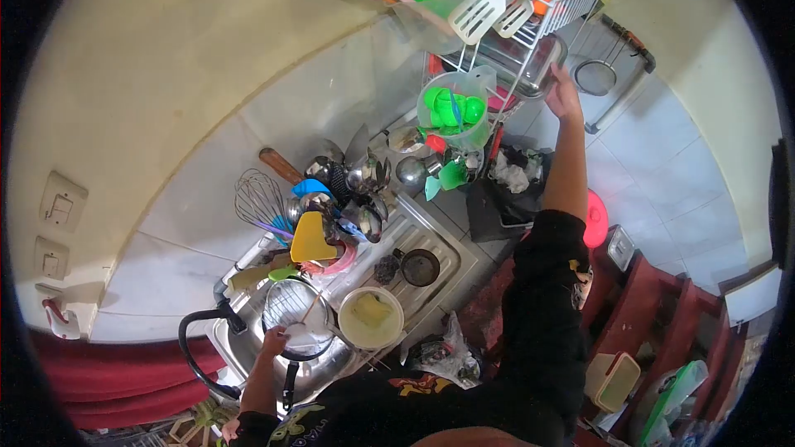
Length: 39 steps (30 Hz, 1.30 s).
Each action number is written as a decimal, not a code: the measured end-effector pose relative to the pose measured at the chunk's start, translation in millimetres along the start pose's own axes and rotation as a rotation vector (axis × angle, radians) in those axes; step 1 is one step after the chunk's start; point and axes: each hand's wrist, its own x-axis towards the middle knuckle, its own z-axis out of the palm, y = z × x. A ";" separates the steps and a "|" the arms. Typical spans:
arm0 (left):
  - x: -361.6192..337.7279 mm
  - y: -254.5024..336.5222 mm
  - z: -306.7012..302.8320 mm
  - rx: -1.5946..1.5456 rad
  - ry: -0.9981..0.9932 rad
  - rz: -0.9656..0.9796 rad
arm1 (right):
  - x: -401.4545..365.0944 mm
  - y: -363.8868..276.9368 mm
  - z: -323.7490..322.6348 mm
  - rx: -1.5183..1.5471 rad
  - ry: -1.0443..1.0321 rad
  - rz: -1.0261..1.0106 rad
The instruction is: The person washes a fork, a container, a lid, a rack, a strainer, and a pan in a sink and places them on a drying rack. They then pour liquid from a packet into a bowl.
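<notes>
My right hand (565, 95) is stretched out to the wire rack, its fingers closed at the near corner of a shiny metal tray (542, 62) on a lower shelf. Over the sink (335, 368), my left hand (274, 342) is closed on a pale, whitish item (308, 339) whose exact kind I cannot make out. Just beneath that hand lies a round wire-mesh strainer (290, 308) with a dark rim. A black handle (290, 385) points toward me in the basin. Right of the strainer stands a white tub (371, 333) holding a yellow-green sponge or cloth.
The white wire rack (571, 10) carries slotted turners (478, 15) and a tub of green items (454, 109). Crowded utensils, including a whisk (263, 199) and yellow spatula (310, 238), stand behind the sink. A small dark pan (420, 267) rests on the drainboard. A black faucet (189, 339) curves at left.
</notes>
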 end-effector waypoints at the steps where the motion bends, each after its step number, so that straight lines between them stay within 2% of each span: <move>1: -1.4 0.8 0.1 0.012 0.016 0.024 | 9.1 2.8 -6.4 -0.001 -0.032 -0.053; 4: 5.1 -8.4 7.7 -0.017 0.040 0.042 | 33.4 8.1 -18.6 -0.059 0.169 -0.128; 7: -2.3 -1.8 5.5 0.001 0.039 0.040 | 21.4 6.6 -14.4 -0.065 0.227 -0.064; 8: -6.5 5.1 5.2 -0.059 0.029 -0.026 | 13.9 7.3 -6.1 -0.037 0.189 -0.046; 11: -10.4 5.0 0.3 -0.001 -0.039 0.073 | -0.8 7.7 8.0 0.002 0.119 -0.017; 15: -20.7 20.4 -2.8 -0.177 -0.039 -0.138 | -0.2 15.0 -3.8 -0.025 0.137 -0.026; 16: -4.4 -13.8 2.5 0.034 -0.077 0.184 | 8.8 23.6 -19.3 -0.017 0.110 -0.047; 18: 9.6 -30.7 4.8 0.326 -0.096 0.506 | 13.8 15.7 -12.4 -0.001 0.085 -0.047; 20: -1.9 -22.7 1.6 0.120 -0.128 0.406 | -4.1 9.4 -2.4 -0.010 0.089 -0.047; 22: -6.9 -5.9 4.9 -0.320 -0.122 0.047 | -11.7 2.4 4.0 0.002 0.106 -0.089; 23: -7.9 1.7 8.3 -0.479 -0.075 -0.214 | -15.7 -3.2 7.6 0.031 0.128 -0.099; 25: -18.8 9.6 -6.8 -0.794 -0.165 -0.173 | -25.0 -10.0 3.5 0.085 0.172 -0.142; 27: -7.0 12.7 -8.5 -0.877 -0.219 -0.355 | -33.0 -20.3 -14.9 0.108 0.230 -0.230; 29: -16.6 16.2 -17.6 -1.198 -0.349 -0.296 | -42.4 -23.5 -49.9 0.164 0.313 -0.280; 30: -14.1 10.2 -16.1 -1.048 -0.337 -0.134 | -55.6 -26.6 -64.0 0.225 0.335 -0.308; 31: -13.0 4.9 -14.8 -0.898 -0.302 0.018 | -72.3 -28.6 -77.4 0.133 0.286 -0.389; 32: -16.6 3.0 -15.5 -0.772 -0.283 0.071 | -98.1 -27.6 -89.3 -0.289 0.156 -0.652; 33: -18.3 3.6 -16.1 -0.704 -0.293 0.067 | -124.8 -26.5 -94.0 -0.654 0.132 -0.969; 34: -17.9 1.2 -16.0 -0.655 -0.329 0.053 | -152.1 -30.1 -93.2 -0.707 0.129 -1.153; 35: -19.4 -1.6 -14.5 -0.621 -0.359 0.045 | -162.8 -42.1 -103.6 0.000 0.319 -0.606; 36: -19.3 -3.2 -14.4 -0.592 -0.379 0.048 | -175.9 -44.2 -118.8 0.212 0.393 -0.530; 37: -18.7 -5.2 -13.6 -0.566 -0.393 0.050 | -195.7 -46.5 -127.6 0.285 0.416 -0.543; 38: -16.8 -7.9 -14.9 -0.541 -0.399 0.060 | -220.7 -40.2 -124.2 0.070 0.307 -0.761; 39: -13.2 -8.8 -18.1 -0.516 -0.409 0.066 | -237.9 -43.0 -121.8 0.095 0.285 -0.796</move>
